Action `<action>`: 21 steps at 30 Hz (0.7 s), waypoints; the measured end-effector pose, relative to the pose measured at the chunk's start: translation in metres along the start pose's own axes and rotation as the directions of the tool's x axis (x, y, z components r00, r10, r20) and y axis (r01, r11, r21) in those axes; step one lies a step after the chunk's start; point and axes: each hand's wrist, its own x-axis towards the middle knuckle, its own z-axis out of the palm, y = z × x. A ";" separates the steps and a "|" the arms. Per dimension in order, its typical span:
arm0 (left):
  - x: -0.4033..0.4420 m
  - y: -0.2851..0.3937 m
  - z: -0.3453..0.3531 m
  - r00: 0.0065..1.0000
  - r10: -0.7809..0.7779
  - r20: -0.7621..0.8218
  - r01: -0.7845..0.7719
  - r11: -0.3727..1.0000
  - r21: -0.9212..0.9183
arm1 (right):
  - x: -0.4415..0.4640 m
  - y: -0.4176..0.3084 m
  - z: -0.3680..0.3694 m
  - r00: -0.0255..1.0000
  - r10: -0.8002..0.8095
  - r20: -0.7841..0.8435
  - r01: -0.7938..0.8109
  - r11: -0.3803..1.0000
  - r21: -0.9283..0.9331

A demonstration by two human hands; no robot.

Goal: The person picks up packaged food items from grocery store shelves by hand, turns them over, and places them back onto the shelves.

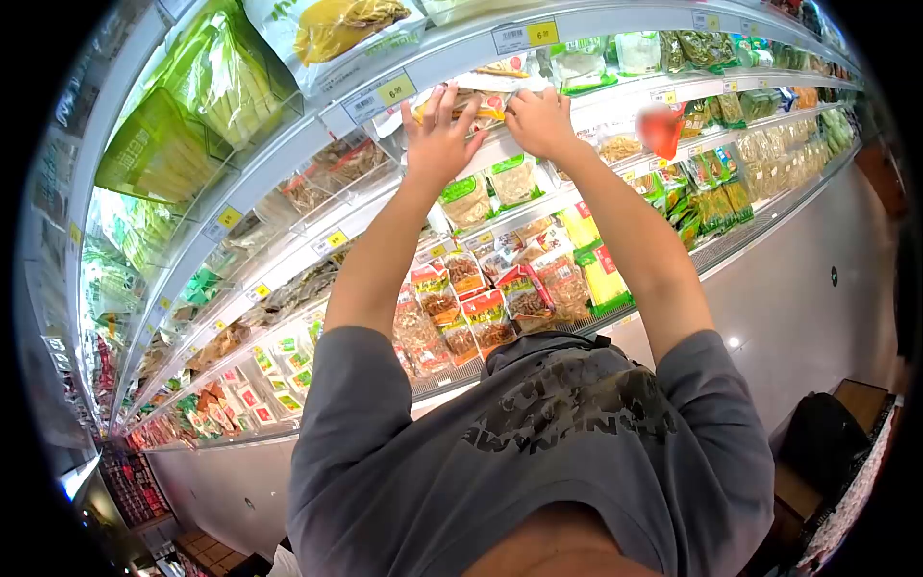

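Both arms reach forward to a shelf of packaged food. My left hand (440, 135) has its fingers spread over a clear package with orange and white print (488, 104). To its right, my right hand (540, 122) lies at the other end of that package with its fingers bent; what its fingertips hold, if anything, cannot be made out. On the shelf below are white packs with green labels (465, 201). Red and yellow bags (486, 317) stand on the lowest shelf.
Price tags line the shelf edge (452, 69) above my hands. Large green vegetable bags (226, 87) hang out at the upper left. A red blurred object (660, 131) is at the right. Shiny floor (769, 298) and a dark bag (823, 435) lie at the right.
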 end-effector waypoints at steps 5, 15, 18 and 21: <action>0.001 0.004 -0.019 0.998 -0.018 0.067 0.025 0.994 -0.106 | -0.014 -0.004 -0.004 1.000 0.022 -0.014 -0.021 0.998 0.051; 0.021 -0.020 -0.045 0.981 -0.128 0.146 0.164 0.948 -0.272 | -0.031 0.018 -0.027 0.986 0.086 -0.145 -0.033 0.941 0.337; 0.032 -0.018 -0.050 0.949 -0.068 0.307 0.162 0.942 -0.294 | -0.019 0.019 -0.028 0.942 0.038 -0.333 0.062 0.957 0.283; 0.041 -0.014 -0.035 0.942 -0.003 0.334 0.119 0.938 -0.327 | -0.004 0.020 -0.025 0.955 -0.042 -0.295 0.116 0.964 0.239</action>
